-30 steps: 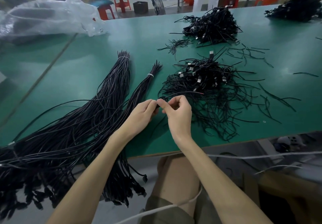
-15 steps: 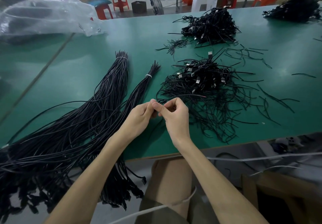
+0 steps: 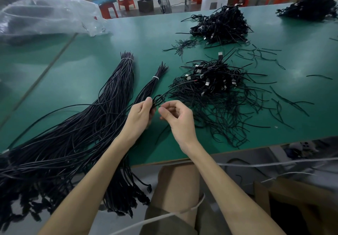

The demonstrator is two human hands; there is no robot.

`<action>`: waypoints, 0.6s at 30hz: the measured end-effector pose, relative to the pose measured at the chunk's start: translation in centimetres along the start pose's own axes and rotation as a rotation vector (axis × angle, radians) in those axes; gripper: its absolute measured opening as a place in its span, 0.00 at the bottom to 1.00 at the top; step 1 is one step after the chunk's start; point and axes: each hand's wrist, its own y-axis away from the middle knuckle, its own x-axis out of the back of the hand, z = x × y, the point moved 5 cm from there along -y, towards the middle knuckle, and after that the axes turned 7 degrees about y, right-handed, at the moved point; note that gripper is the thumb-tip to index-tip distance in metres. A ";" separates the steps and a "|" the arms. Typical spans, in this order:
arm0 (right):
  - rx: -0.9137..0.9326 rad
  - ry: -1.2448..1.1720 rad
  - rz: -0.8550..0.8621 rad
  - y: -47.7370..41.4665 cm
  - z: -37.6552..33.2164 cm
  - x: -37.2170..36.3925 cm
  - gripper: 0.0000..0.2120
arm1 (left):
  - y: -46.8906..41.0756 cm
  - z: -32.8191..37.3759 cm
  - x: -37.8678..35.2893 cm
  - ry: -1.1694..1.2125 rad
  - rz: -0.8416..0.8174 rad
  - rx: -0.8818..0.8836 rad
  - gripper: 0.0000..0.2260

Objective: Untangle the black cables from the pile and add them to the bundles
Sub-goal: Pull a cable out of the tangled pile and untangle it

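Left hand (image 3: 139, 118) pinches cable (image 3: 159, 98); right hand (image 3: 180, 120) curled.

Olive shorts (image 3: 173, 225) (arms (image 3: 102, 172) bare)

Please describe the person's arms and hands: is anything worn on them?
The left hand and the right hand are bare: no gloves, rings or watch visible. The forearms are bare too; no sleeve shows within the picture.
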 end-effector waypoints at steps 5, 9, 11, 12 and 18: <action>0.021 0.023 -0.037 0.1 0.0 -0.1 0.04 | 0.0 -0.1 0.4 0.040 0.014 0.038 0.22; -0.020 -0.014 -0.059 0.1 0.0 -0.3 0.08 | 0.1 0.0 0.0 -0.002 -0.010 0.023 0.25; -0.059 -0.049 -0.055 0.1 0.1 -0.4 0.12 | 0.1 0.1 0.0 -0.010 -0.015 0.025 0.25; -0.072 -0.069 -0.051 0.1 0.1 -0.4 0.14 | 0.2 0.1 0.1 -0.007 -0.016 0.026 0.25; -0.001 -0.105 -0.080 0.1 -0.5 -0.3 0.17 | 0.1 0.2 0.0 0.002 -0.033 0.029 0.29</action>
